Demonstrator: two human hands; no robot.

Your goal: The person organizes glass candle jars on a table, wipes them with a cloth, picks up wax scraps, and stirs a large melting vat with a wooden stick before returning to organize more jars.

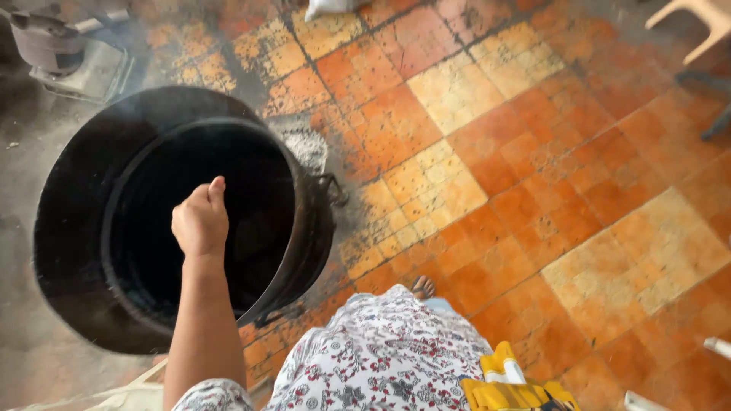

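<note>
— Where does the pot [84, 198] stand?
— The big black pot sits on the tiled floor [533, 152] at left, upright, its round mouth facing up.
— And the hand?
— 1 hand, the left hand [200, 221], hangs over the mouth, curled into a fist around nothing visible. The right one is out of sight.

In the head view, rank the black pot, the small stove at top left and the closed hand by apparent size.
1. Black pot
2. and 3. Small stove and left hand: unsure, since the hand is nearer the camera.
</note>
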